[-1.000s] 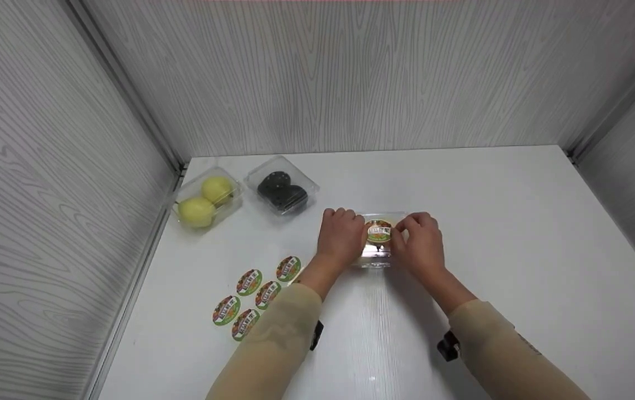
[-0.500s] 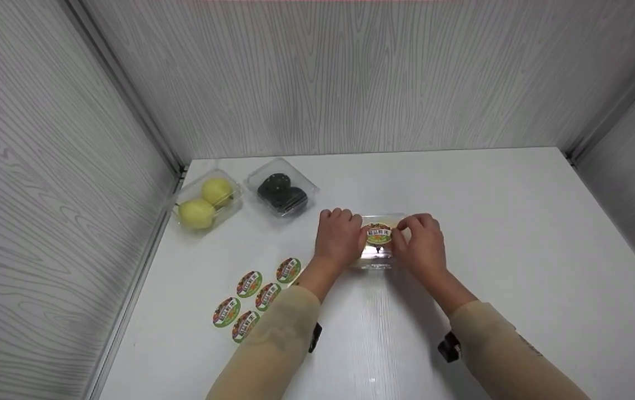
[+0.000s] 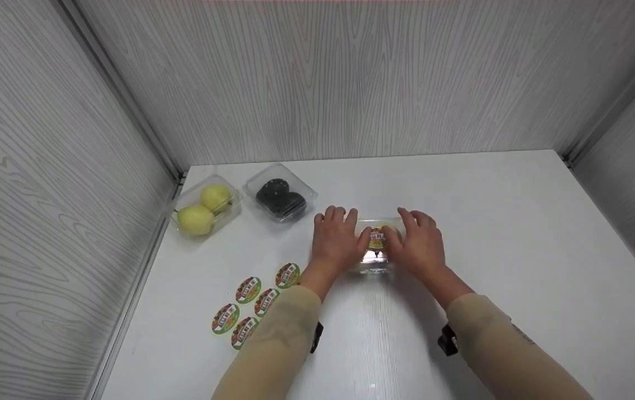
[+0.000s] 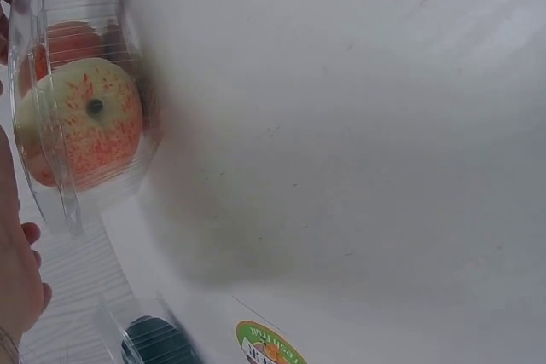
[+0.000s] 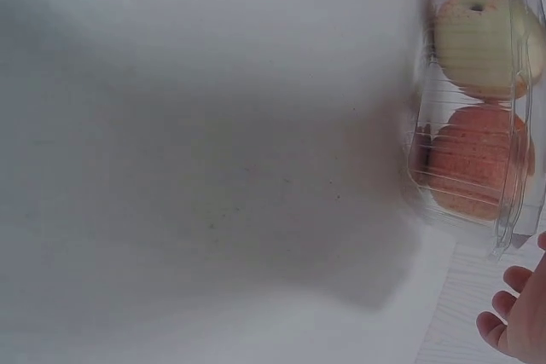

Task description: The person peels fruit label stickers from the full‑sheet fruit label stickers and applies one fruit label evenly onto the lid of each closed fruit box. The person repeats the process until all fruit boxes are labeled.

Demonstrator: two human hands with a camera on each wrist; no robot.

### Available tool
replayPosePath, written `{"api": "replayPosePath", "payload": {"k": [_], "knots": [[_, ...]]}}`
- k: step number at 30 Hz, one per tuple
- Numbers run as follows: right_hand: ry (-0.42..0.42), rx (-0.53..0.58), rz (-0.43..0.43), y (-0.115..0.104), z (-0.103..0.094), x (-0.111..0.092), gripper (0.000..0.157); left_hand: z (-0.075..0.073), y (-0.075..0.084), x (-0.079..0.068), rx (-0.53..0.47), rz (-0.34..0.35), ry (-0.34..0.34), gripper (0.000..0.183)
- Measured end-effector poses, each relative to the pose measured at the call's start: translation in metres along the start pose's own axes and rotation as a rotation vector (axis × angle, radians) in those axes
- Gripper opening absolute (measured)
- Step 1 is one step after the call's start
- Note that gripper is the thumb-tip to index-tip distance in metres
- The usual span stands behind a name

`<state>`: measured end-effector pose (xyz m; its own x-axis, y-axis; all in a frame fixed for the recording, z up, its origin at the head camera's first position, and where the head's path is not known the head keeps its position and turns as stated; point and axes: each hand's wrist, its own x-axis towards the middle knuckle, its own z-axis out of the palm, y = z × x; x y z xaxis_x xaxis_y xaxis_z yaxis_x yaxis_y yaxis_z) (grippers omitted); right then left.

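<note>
Left hand [image 3: 338,240] and right hand [image 3: 420,244] apart, fingers uncurled, thumbs on label [image 3: 376,239] atop clear box [image 3: 374,268], in from far edge of desk [image 3: 506,233]. Uneven pressure could crease it.

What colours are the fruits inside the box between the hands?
The fruits are pale yellow and red, clearest in the right wrist view.

Shiny plastic, matt grain

Under the fingers [image 3: 351,218], the box [image 3: 373,269] is clear, glossy plastic with ribbed walls; the sticker [image 3: 377,239] on top, between them, looks like smooth printed paper. Left of the fingers, the pear box [image 3: 198,189] and dark-fruit box [image 3: 276,169] share that glossy plastic. The tabletop [image 3: 484,233] below is smooth, softly shiny (lightly specked up close). Beyond the fingers, the back wall [image 3: 350,78] shows matt wood grain.
</note>
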<state>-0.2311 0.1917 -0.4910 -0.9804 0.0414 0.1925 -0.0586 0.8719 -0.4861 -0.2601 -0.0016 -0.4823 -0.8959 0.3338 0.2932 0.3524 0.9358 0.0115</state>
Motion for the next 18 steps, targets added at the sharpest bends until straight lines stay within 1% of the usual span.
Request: {"api": "replayPosePath", "payload": {"k": [4,11,15,18], "knots": [[-0.025,-0.03,-0.002,-0.0014,0.0028,0.0062,0.069,0.0053,0.0005,0.0036,-0.051,-0.028,-0.029,0.064],[-0.043,-0.047,-0.015,-0.0017,0.0077,0.0085,0.066,0.0099,0.003,0.0065,-0.094,-0.058,-0.07,0.062],[-0.023,-0.05,-0.021,0.0003,0.0094,0.0086,0.067,0.0096,0.0035,0.007,-0.1,-0.06,-0.066,0.063],[-0.001,-0.044,-0.033,0.0019,0.0105,0.0083,0.066,0.0103,0.0034,0.0064,-0.112,-0.055,-0.046,0.062]]}}
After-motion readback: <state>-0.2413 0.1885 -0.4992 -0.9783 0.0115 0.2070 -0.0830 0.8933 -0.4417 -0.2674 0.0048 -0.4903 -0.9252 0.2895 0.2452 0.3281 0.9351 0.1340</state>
